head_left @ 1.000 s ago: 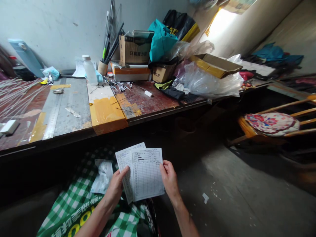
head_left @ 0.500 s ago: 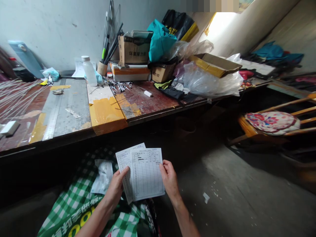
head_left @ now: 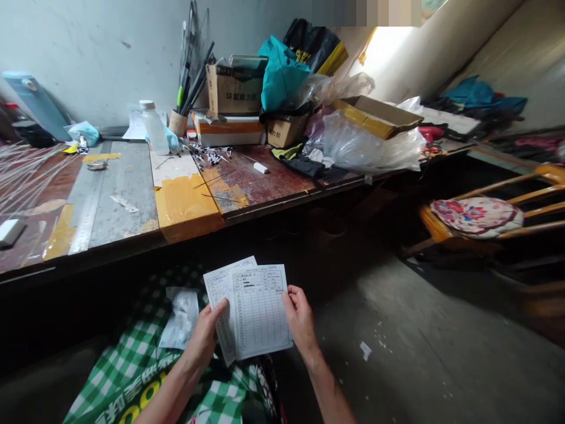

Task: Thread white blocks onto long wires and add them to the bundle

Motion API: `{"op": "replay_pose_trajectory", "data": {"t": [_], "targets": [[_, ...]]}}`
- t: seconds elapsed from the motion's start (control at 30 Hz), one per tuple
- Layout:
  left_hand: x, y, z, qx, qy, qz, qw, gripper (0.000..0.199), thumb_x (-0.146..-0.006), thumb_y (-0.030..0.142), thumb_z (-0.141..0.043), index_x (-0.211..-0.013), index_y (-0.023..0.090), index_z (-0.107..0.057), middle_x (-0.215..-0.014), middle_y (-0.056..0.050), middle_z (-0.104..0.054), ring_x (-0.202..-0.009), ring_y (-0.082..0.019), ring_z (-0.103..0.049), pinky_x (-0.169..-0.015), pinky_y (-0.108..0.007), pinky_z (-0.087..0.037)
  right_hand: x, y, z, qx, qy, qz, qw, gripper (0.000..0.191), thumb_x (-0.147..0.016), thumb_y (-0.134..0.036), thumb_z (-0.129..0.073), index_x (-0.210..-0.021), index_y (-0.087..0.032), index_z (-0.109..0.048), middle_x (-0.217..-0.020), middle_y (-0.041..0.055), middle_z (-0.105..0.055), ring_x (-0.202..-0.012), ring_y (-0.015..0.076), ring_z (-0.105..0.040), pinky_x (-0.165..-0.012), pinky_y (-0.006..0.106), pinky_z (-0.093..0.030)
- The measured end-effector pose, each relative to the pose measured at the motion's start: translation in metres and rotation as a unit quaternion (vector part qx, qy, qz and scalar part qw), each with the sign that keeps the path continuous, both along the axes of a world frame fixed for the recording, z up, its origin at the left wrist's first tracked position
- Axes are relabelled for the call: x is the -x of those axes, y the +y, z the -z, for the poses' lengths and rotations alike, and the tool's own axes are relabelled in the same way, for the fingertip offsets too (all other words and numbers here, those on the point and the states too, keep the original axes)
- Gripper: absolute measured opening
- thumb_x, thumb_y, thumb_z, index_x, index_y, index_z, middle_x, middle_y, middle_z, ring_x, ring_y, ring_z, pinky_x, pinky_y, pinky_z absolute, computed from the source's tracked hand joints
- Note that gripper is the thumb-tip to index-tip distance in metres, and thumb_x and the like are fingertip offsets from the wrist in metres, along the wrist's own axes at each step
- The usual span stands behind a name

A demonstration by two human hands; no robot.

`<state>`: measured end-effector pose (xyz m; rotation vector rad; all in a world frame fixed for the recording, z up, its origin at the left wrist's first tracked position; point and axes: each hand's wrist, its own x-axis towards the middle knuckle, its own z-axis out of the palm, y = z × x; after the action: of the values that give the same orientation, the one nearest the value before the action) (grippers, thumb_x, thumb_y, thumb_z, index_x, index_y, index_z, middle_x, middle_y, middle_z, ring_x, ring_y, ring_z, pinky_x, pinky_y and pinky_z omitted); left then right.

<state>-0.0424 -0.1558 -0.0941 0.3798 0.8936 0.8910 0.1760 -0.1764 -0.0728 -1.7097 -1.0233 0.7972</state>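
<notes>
Two overlapping printed paper forms (head_left: pixel 256 309) with ruled tables are held in front of me, below the workbench edge. My left hand (head_left: pixel 204 338) grips their left edge with the thumb on top. My right hand (head_left: pixel 300 321) pinches their right edge. Under the hands lies a green-and-white checked bag (head_left: pixel 132 371) with yellow lettering, and a small clear plastic packet (head_left: pixel 180 318) rests on it just left of the papers.
A long workbench (head_left: pixel 132 200) with yellow tape patches carries a steel ruler (head_left: pixel 83 218), a plastic bottle (head_left: pixel 154 126), a cup of rods (head_left: pixel 179 121), cardboard boxes (head_left: pixel 233 88) and plastic bags (head_left: pixel 366 144). A wooden chair with a floral cushion (head_left: pixel 477 215) stands right. Bare concrete floor (head_left: pixel 419 347) lies lower right.
The view has shifted slightly, so the bench and chair sit a little further left in frame. Both hands keep the same grip on the papers.
</notes>
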Motion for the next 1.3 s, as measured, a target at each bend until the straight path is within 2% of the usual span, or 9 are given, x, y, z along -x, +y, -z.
{"op": "replay_pose_trajectory", "data": {"t": [0.37, 0.63, 0.9, 1.3], "targets": [[0.002, -0.001, -0.010, -0.028, -0.001, -0.005, 1.000, 0.049, -0.088, 0.046, -0.058, -0.124, 0.013, -0.060, -0.118, -0.013, -0.066, -0.104, -0.031, -0.061, -0.084, -0.036, -0.049, 0.000, -0.002, -0.002, 0.002, 0.006, -0.003, 1.000, 0.028, -0.086, -0.044, -0.053, -0.100, -0.019, -0.053, -0.071, 0.0014, -0.061, -0.063, 0.0170, -0.056, -0.053, 0.024, -0.043], [0.001, 0.000, -0.007, -0.027, -0.012, -0.014, 0.999, 0.048, -0.088, 0.044, -0.059, -0.125, 0.013, -0.059, -0.122, -0.013, -0.064, -0.109, -0.030, -0.060, -0.086, -0.035, -0.050, -0.002, -0.002, -0.005, 0.009, 0.004, -0.005, 1.000, 0.031, -0.086, -0.046, -0.052, -0.101, -0.019, -0.053, -0.073, 0.0018, -0.061, -0.064, 0.0177, -0.057, -0.054, 0.025, -0.043], [0.001, 0.000, -0.011, -0.041, -0.012, -0.024, 0.999, 0.042, -0.089, 0.040, -0.059, -0.120, 0.011, -0.062, -0.121, -0.013, -0.064, -0.107, -0.029, -0.062, -0.091, -0.035, -0.048, -0.001, -0.001, -0.003, 0.011, 0.011, 0.001, 1.000, 0.033, -0.085, -0.048, -0.054, -0.101, -0.019, -0.053, -0.074, 0.0027, -0.062, -0.065, 0.0186, -0.057, -0.055, 0.026, -0.044], [-0.001, 0.000, -0.008, -0.021, -0.003, -0.023, 1.000, 0.043, -0.087, 0.038, -0.063, -0.119, 0.010, -0.061, -0.118, -0.017, -0.065, -0.107, -0.032, -0.062, -0.090, -0.039, -0.051, 0.002, -0.002, -0.001, 0.035, 0.042, -0.014, 0.998, 0.034, -0.085, -0.048, -0.054, -0.101, -0.019, -0.051, -0.067, 0.0014, -0.062, -0.055, 0.0159, -0.051, -0.047, 0.024, -0.038]]}}
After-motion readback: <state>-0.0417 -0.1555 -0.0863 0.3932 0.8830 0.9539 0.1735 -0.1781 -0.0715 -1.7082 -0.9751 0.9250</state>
